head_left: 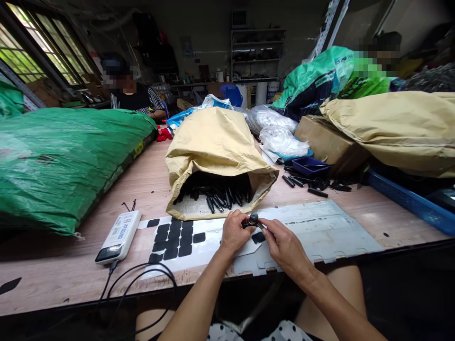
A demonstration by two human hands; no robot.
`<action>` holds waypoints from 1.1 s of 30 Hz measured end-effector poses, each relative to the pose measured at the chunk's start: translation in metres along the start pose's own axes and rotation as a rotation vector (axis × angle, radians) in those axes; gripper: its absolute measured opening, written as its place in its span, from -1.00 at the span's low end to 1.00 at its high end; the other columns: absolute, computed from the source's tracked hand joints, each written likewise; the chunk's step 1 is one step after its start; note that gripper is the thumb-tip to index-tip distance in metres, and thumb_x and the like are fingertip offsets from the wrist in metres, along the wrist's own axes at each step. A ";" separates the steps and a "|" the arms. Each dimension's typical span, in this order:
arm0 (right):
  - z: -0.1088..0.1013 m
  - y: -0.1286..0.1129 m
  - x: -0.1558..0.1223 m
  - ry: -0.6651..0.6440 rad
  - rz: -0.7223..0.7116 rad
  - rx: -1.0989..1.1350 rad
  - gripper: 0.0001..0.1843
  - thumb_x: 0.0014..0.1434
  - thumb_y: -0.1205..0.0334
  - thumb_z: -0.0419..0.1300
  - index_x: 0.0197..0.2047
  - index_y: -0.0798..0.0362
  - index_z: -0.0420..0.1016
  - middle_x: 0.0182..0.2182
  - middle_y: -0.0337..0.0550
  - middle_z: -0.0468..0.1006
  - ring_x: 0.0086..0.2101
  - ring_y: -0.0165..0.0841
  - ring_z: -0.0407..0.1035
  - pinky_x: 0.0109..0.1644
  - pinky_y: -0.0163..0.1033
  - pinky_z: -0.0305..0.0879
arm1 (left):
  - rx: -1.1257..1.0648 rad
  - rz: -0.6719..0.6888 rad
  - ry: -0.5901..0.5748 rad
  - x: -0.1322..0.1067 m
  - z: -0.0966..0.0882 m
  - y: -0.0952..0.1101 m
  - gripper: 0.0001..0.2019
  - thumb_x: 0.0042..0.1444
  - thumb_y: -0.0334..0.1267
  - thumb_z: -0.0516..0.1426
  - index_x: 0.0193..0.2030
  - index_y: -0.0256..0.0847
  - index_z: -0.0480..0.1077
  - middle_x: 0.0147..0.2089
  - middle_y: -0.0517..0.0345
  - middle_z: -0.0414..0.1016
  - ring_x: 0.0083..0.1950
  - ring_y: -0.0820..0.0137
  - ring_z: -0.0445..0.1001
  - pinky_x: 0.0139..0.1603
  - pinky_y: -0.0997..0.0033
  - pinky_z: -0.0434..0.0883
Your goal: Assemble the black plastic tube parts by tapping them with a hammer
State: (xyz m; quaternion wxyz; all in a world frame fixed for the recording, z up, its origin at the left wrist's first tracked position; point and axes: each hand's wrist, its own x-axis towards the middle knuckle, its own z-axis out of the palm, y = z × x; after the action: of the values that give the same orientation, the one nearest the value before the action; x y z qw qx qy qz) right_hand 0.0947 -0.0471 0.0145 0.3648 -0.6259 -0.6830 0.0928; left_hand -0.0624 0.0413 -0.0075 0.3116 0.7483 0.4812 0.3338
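My left hand [235, 231] is closed on a small black piece with a rounded, shiny end [253, 218], just in front of the yellow sack's mouth. My right hand [284, 242] pinches a thin dark part that meets this piece; its exact kind is partly hidden by the fingers. Below the hands a black rounded square [258, 237] lies on a pale patch over the grey board [320, 232]. Left of them, rows of black rounded squares [173, 240] lie on a white sheet [208, 244]. Several slim black handle-like pieces [227, 196] fill the open yellow sack [213, 137].
A white power bank [121, 237] with a black cable stands left. A large green sack [64, 161] bulges behind it. On the right are loose black pieces [317, 192], a small purple tray [311, 166], a cardboard box [330, 142] and a blue crate [408, 201]. Two people sit beyond.
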 end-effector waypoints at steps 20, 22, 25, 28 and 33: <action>-0.016 0.089 0.061 0.080 0.358 -0.632 -0.61 0.36 0.23 0.06 0.17 0.01 0.54 -0.11 -0.01 0.52 -0.13 -0.22 0.37 -0.16 -0.17 0.15 | 0.033 -0.004 -0.037 0.000 -0.006 0.008 -0.86 -0.03 -0.43 0.32 -0.33 -0.16 0.53 -0.26 0.17 0.49 -0.10 0.27 0.41 -0.04 0.28 0.34; -0.011 0.088 0.065 0.086 0.352 -0.683 -0.62 0.36 0.23 0.06 0.16 0.03 0.53 -0.12 0.01 0.51 -0.13 -0.21 0.37 -0.17 -0.17 0.11 | 0.044 0.006 -0.046 0.000 -0.006 0.008 -0.88 0.00 -0.41 0.31 -0.31 -0.16 0.53 -0.24 0.17 0.49 -0.09 0.26 0.41 -0.03 0.28 0.33; -0.007 0.086 0.067 0.109 0.338 -0.732 -0.64 0.37 0.23 0.03 0.13 0.07 0.51 -0.11 0.05 0.50 -0.13 -0.20 0.36 -0.20 -0.16 0.08 | 0.065 0.031 -0.060 0.000 -0.007 0.006 -0.93 0.08 -0.35 0.28 -0.27 -0.14 0.53 -0.22 0.16 0.49 -0.07 0.25 0.40 -0.02 0.27 0.32; -0.005 0.086 0.066 0.125 0.331 -0.747 -0.63 0.37 0.22 0.01 0.15 0.05 0.49 -0.11 0.05 0.49 -0.13 -0.18 0.35 -0.22 -0.15 0.08 | 0.089 0.057 -0.069 -0.001 -0.006 0.003 -0.94 0.19 -0.28 0.22 -0.22 -0.13 0.53 -0.20 0.14 0.49 -0.06 0.25 0.40 0.00 0.25 0.31; -0.005 0.086 0.065 0.122 0.336 -0.748 -0.61 0.36 0.21 0.00 0.15 0.07 0.49 -0.10 0.07 0.47 -0.12 -0.16 0.34 -0.19 -0.15 0.13 | 0.129 0.088 -0.083 -0.001 -0.007 0.003 -0.83 0.33 -0.22 0.10 -0.21 -0.14 0.52 -0.17 0.11 0.50 -0.06 0.25 0.40 0.04 0.23 0.29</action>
State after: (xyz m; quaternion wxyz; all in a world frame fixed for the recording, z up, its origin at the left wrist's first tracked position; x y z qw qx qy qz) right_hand 0.1684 0.0281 -0.0077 0.1317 -0.8224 -0.5352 -0.1410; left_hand -0.0665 0.0404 -0.0012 0.2675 0.8006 0.4548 0.2841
